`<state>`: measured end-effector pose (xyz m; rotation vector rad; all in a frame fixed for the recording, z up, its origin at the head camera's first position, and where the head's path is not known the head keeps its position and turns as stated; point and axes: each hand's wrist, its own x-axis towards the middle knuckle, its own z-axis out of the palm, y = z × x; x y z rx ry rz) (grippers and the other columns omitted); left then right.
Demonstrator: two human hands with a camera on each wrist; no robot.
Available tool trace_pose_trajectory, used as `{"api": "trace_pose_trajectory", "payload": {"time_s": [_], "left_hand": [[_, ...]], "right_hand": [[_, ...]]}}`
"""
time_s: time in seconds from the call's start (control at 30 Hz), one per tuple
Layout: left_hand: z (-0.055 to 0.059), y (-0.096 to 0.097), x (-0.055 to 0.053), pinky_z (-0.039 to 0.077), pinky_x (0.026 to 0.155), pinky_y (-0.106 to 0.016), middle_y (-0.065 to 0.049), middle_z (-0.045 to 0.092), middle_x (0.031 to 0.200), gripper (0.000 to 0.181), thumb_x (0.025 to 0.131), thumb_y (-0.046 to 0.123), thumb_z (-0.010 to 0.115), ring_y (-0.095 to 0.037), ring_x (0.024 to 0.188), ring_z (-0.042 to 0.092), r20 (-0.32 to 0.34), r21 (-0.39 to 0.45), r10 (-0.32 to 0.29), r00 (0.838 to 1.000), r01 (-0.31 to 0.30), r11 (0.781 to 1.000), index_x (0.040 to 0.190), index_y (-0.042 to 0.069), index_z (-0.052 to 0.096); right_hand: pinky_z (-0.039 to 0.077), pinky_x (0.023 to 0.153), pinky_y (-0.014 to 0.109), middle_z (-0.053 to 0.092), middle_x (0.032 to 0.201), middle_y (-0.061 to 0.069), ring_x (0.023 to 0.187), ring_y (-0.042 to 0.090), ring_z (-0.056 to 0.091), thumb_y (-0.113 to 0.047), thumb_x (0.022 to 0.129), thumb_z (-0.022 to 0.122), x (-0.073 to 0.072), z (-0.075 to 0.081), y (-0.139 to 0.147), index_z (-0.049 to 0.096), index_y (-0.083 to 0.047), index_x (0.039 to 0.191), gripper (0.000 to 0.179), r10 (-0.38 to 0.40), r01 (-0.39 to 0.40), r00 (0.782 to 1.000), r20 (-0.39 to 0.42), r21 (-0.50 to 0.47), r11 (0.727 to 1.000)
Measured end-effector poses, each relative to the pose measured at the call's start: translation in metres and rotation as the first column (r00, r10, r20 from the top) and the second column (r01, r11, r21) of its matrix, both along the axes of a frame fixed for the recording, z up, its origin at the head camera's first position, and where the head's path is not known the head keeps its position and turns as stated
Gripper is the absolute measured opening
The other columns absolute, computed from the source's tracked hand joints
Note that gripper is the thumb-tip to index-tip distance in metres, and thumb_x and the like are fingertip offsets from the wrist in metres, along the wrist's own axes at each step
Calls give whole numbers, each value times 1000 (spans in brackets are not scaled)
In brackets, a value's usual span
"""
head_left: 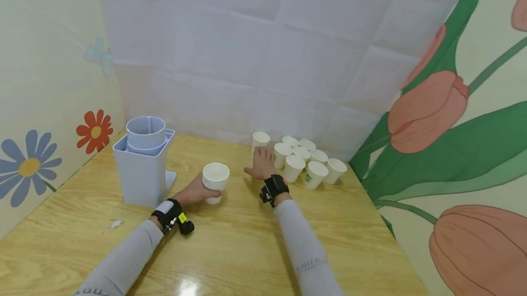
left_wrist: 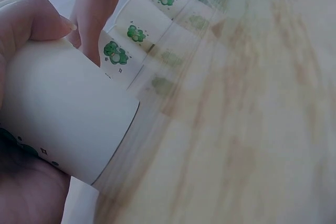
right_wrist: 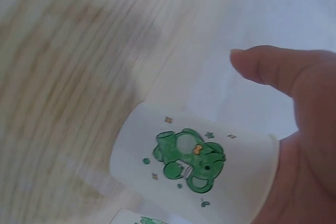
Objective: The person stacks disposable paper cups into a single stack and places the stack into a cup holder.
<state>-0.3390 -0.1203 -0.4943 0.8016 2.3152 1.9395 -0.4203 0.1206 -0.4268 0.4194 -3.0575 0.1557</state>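
My left hand [head_left: 194, 193] grips a small stack of white paper cups [head_left: 216, 178] upright at the middle of the table, thumb and fingers round its side. The left wrist view shows the stack's smooth white wall [left_wrist: 68, 93] and a green print low on it. Farther right, my right hand [head_left: 263, 164] reaches to a single white paper cup [head_left: 260, 137] near the back cloth. Its fingers are stretched out beside this cup. In the right wrist view the cup [right_wrist: 194, 161] bears a green bear print, and the thumb [right_wrist: 268, 66] stands away from its wall.
Several more paper cups [head_left: 316, 174] stand upright in a cluster right of my right hand. A pale blue square bin [head_left: 142, 177] with a round container [head_left: 146, 132] inside stands at the left. White cloth [head_left: 255, 58] hangs behind the wooden table [head_left: 230, 250].
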Motion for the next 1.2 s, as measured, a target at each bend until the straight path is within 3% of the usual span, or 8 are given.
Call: {"api": "trace_pose_trajectory", "payload": {"time_s": [0.27, 0.43, 0.57, 0.77, 0.9, 1.2], "left_hand": [[-5, 1, 1, 40, 107, -44, -27, 58, 130, 73, 79, 1, 78, -23, 114, 56, -9, 3, -6, 1000, 6, 1000, 141, -11, 40], [-10, 2, 1, 38, 109, -49, -27, 56, 133, 76, 80, 2, 79, -32, 120, 55, 19, 2, -7, 1000, 7, 1000, 142, -10, 38], [-10, 1, 1, 37, 110, -52, -28, 55, 134, 77, 80, 2, 79, -37, 123, 53, 28, -8, 11, 1000, -10, 1000, 143, -10, 36], [-5, -2, 1, 39, 107, -47, -26, 58, 130, 75, 79, 3, 80, -30, 117, 56, -5, -26, 29, 1000, -29, 999, 141, -10, 39], [0, -2, 0, 39, 108, -48, -27, 57, 130, 75, 79, 3, 80, -28, 116, 55, -4, -19, 12, 1000, -12, 1000, 141, -10, 39], [3, -1, 1, 39, 107, -46, -27, 57, 130, 75, 79, 2, 79, -24, 114, 56, 12, -17, 4, 1000, -4, 1000, 141, -10, 39]], "right_hand": [[11, 123, 57, 17, 165, 26, 154, 44, 6, -39, 97, 67, 28, -2, 7, 18, 3, 158, 89, 35, -34, 999, 22, -60, 998], [8, 124, 57, 14, 166, 25, 154, 44, 6, -39, 98, 66, 33, -7, 14, 16, 1, 159, 88, 75, -70, 995, 66, -73, 995], [8, 124, 57, 11, 167, 24, 154, 43, 5, -33, 100, 62, 37, 0, 19, 14, -1, 160, 83, 115, -107, 986, 118, -74, 992], [27, 118, 58, 31, 160, 27, 148, 46, 26, -17, 100, 54, 44, 22, 23, 36, 4, 151, 58, 210, -200, 972, 110, -96, 975], [34, 116, 52, 39, 156, 27, 144, 43, 36, -14, 98, 54, 42, 29, 27, 38, 7, 151, 59, 251, -239, 962, 104, -117, 964], [38, 114, 50, 52, 146, 24, 137, 39, 47, -24, 95, 69, 48, 37, 33, 50, 7, 144, 61, 278, -249, 954, 108, -226, 942]]}}
